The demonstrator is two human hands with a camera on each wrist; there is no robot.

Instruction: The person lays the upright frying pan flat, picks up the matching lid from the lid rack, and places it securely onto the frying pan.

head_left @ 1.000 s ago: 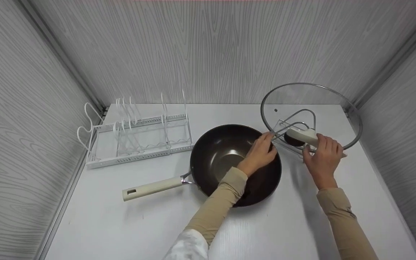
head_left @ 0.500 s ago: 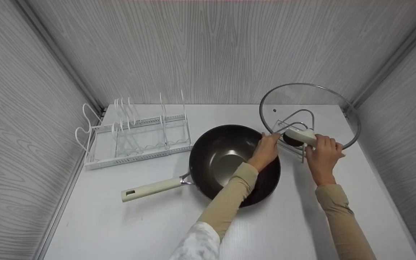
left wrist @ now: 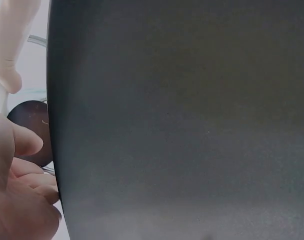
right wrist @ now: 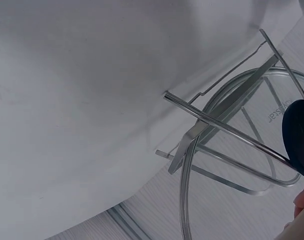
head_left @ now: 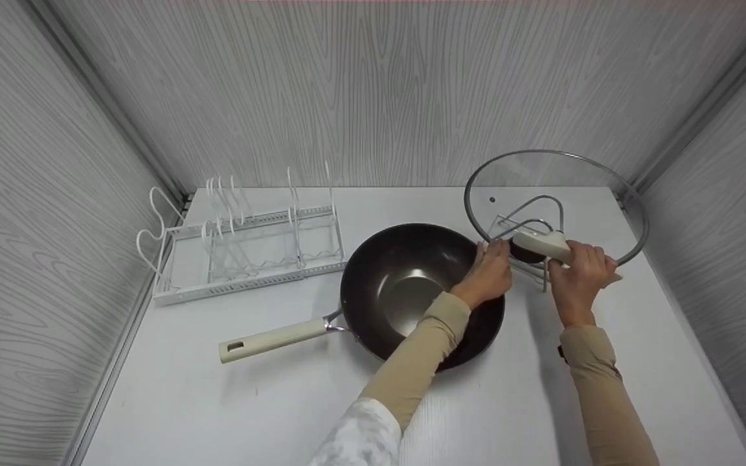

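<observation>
A glass pot lid (head_left: 557, 194) with a metal rim stands tilted at the far right, on a wire lid stand (head_left: 535, 223). My right hand (head_left: 581, 275) grips the beige lid handle (head_left: 544, 244). The handle's dark round part (right wrist: 298, 135) shows large in the right wrist view. My left hand (head_left: 488, 272) reaches across the dark wok (head_left: 373, 278), its fingers curled at the near left end of the stand; the exact contact is hidden. In the left wrist view, the wok's dark wall (left wrist: 182, 120) fills most of the picture.
The wok's beige handle (head_left: 276, 338) points left over the white table (head_left: 269, 414). Behind it, at the left, lies a white wire rack (head_left: 250, 285) with several upright loops. Grey wood-grain panels (head_left: 373, 97) enclose the table at the back and sides.
My left hand has shifted right along the near side of the lid stand, toward the dark round part. The right hand stays at the lid handle; lid and wok look nearly still.
</observation>
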